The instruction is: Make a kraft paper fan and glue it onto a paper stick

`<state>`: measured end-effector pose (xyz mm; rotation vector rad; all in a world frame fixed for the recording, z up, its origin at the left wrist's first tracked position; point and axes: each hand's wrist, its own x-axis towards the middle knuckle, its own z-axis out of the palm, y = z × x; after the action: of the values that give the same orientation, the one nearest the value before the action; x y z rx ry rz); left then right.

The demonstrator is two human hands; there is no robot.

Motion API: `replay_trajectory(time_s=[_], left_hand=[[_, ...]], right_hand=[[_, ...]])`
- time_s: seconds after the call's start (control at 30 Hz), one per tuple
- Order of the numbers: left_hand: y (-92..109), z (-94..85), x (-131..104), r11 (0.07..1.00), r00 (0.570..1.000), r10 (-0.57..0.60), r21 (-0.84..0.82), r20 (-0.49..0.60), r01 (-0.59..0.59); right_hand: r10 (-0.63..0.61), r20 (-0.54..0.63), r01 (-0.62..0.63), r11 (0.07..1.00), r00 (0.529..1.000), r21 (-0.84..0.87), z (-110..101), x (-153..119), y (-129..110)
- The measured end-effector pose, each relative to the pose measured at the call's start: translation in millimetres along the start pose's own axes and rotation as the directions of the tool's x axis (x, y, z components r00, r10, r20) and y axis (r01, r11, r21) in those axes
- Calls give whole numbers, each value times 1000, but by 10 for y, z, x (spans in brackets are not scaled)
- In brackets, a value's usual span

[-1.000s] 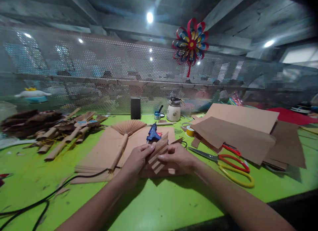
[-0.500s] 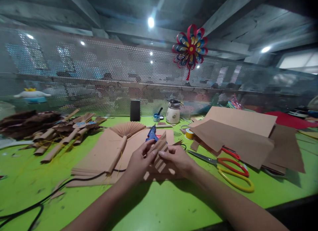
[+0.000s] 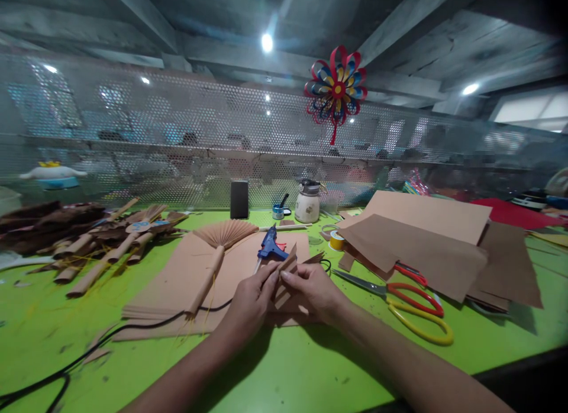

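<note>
A folded strip of brown paper (image 3: 284, 291) is pinched between my two hands, its pleats partly hidden by the fingers. My left hand (image 3: 252, 297) closes on its left side, and my right hand (image 3: 317, 289) grips the right side with the thumb on top. Just beyond them a blue glue gun (image 3: 268, 245) lies on a stack of brown paper sheets (image 3: 155, 283). To the left, a pleated paper fan (image 3: 228, 232) with a rolled paper handle (image 3: 206, 283) rests on the same stack.
Scissors with red and yellow handles (image 3: 399, 300) lie right of my hands, beside large brown sheets (image 3: 412, 241). A black cord (image 3: 110, 333) crosses the left side. Several rolled paper pieces (image 3: 119, 247) are piled at left. A white jug (image 3: 307, 206) stands at the back.
The pleated paper has been turned and squeezed narrower, so less of its striped face shows. My left hand has shifted slightly lower, leaving more of the glue gun visible.
</note>
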<state>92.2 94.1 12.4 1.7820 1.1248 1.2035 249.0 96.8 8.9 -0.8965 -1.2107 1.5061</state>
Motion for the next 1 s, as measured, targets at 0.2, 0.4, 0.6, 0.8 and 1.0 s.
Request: replay_trajectory(time_s=[0.2, 0.4, 0.6, 0.8, 1.0], left_hand=[[-24, 1, -14, 995, 999, 42, 89, 12, -42], [-10, 28, -66, 985, 986, 127, 102, 110, -139], [21, 14, -81, 993, 989, 82, 71, 123, -91], [-41, -11, -90, 980, 980, 138, 120, 142, -156], [-24, -25, -112, 976, 982, 152, 142, 116, -168]], right_hand=[[11, -11, -11, 1000, 1000, 4, 13, -34, -88], [-164, -131, 167, 986, 978, 14, -164, 55, -174], [-135, -159, 150, 985, 978, 89, -173, 61, -225], [-68, -196, 99, 983, 978, 153, -175, 50, -288], [-295, -401, 324, 946, 867, 5, -365, 114, -373]])
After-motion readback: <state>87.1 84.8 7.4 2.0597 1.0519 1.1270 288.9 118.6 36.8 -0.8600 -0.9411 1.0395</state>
